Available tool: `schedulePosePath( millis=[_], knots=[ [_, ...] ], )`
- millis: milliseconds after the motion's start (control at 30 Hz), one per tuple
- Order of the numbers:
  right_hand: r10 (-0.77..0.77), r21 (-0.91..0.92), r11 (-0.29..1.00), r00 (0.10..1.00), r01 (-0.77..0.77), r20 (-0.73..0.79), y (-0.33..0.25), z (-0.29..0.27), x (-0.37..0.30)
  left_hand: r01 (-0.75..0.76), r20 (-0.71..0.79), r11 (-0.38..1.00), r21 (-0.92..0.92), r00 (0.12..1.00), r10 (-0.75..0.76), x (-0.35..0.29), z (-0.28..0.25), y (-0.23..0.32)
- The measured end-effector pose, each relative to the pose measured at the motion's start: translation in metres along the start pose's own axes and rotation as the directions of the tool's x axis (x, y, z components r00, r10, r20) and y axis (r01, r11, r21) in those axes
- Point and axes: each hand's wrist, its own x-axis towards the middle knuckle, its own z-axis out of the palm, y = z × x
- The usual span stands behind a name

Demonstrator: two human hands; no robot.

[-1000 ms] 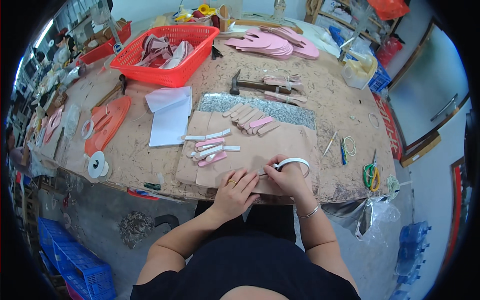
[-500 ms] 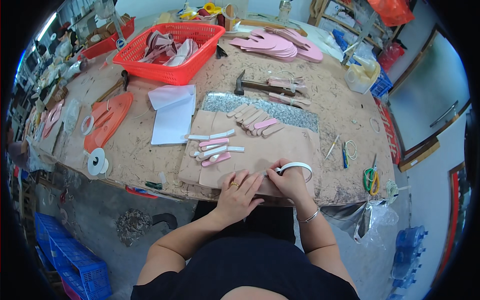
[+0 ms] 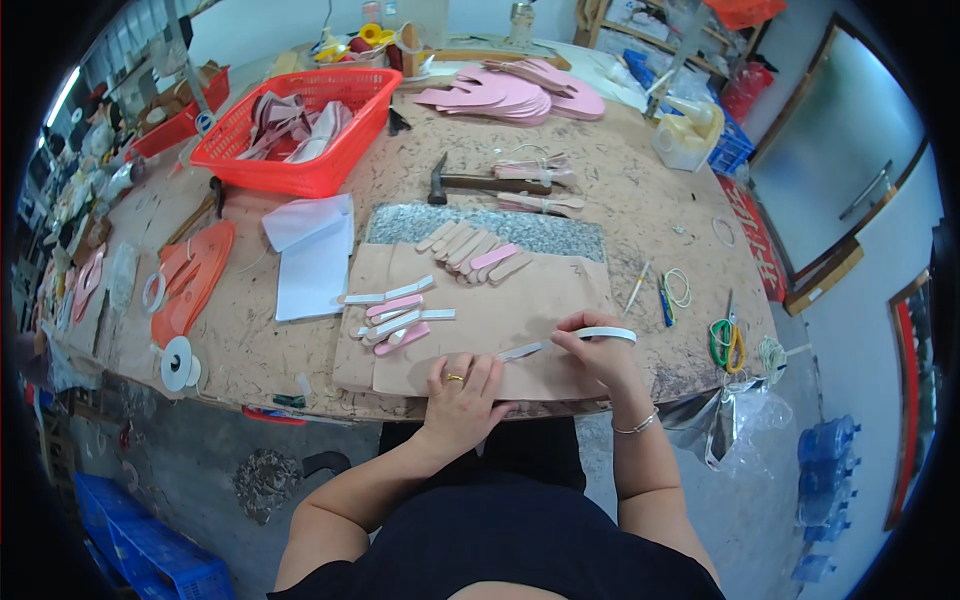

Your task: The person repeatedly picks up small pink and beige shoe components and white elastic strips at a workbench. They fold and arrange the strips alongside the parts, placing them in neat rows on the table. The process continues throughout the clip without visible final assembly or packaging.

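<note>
My right hand (image 3: 602, 362) is closed on a roll of white tape (image 3: 618, 333), its ring jutting out to the right of the fingers. A short pale strip (image 3: 522, 351) runs from that hand to the fingertips of my left hand (image 3: 462, 402). The left hand lies palm down on the front of the brown board (image 3: 470, 330), fingers stretched and thumb apart; what lies beneath its fingers is hidden. Ahead of it, pink and beige strap pieces with white tape (image 3: 400, 318) lie in a small group. Several bare beige strap pieces (image 3: 462, 247) fan out farther back.
A grey speckled slab (image 3: 560, 238) lies under the board's far edge, with a hammer (image 3: 490, 184) behind it. To the right are scissors (image 3: 728, 340) and a pen (image 3: 637, 286). White paper (image 3: 312, 280), a spool (image 3: 180, 364) and a red basket (image 3: 325, 180) are left.
My right hand has moved right, away from the left hand, with the tape roll, and a length of strip now shows between them. The view has shifted a little.
</note>
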Motion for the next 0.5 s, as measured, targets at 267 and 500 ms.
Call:
schedulePosePath(
  millis=[267,500],
  knots=[
    [-0.187,-0.347,0.929,0.974,0.132,-0.129,-0.002,0.013,-0.001,0.028,0.008,1.0,-0.015,1.0,-0.028,0.0,-0.001,0.001],
    [-0.419,-0.532,0.793,0.9,0.298,-0.12,0.01,0.018,-0.003,0.065,0.067,0.99,-0.123,0.996,-0.057,0.006,-0.009,-0.001]
  ],
)
